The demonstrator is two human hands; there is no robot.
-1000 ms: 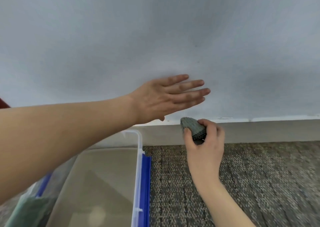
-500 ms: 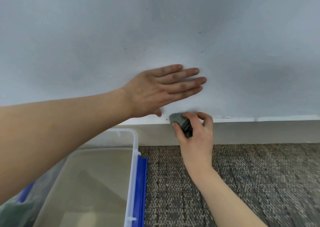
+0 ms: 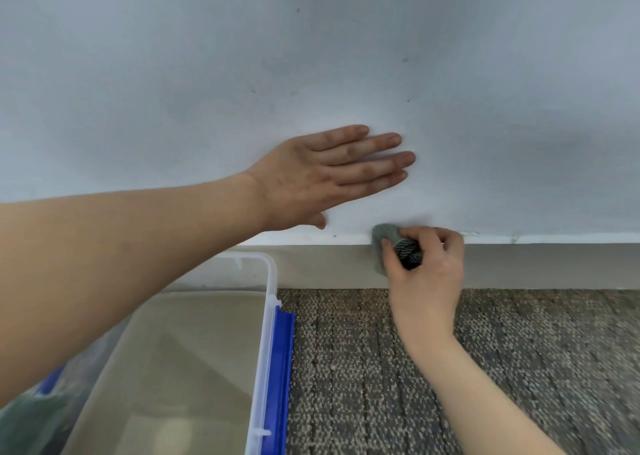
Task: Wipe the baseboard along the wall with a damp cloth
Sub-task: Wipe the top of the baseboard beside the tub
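Grey cloth (image 3: 385, 237) on baseboard (image 3: 540, 265)

Your right hand (image 3: 427, 278) grips the bunched cloth against the baseboard's top edge. Your left hand (image 3: 311, 180) lies flat on the wall (image 3: 311, 56), fingers straight and together, at 10 o'clock from the cloth. Clear bin (image 3: 268, 316) at 7 o'clock, on carpet (image 3: 381, 368).

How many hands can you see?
2. The left hand lies flat on the wall; the right hand grips the cloth against the baseboard. None seem hidden.
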